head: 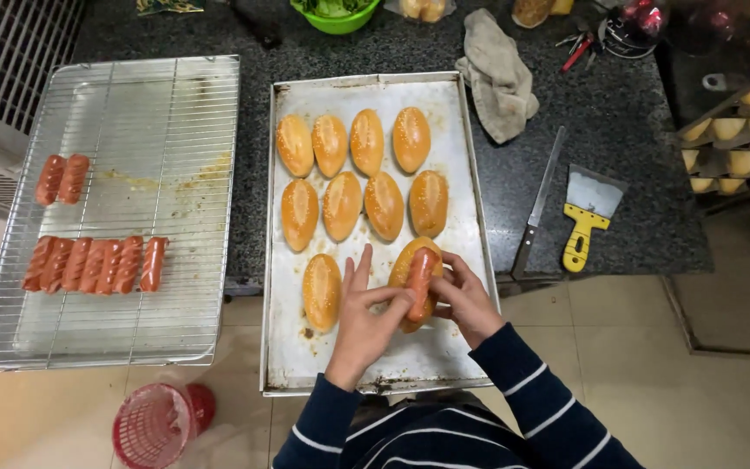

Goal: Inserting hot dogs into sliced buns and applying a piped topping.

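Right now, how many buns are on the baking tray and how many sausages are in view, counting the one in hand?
Sesame buns on the baking tray, including the split bun being filled: 10
Grilled sausages on the wire rack: 8
Sausage held in both hands, left hand and right hand: 1
Total: 19

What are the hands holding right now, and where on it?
Both hands, left and right, hold a sausage by its lower half, fingertips on either side, over a split bun.
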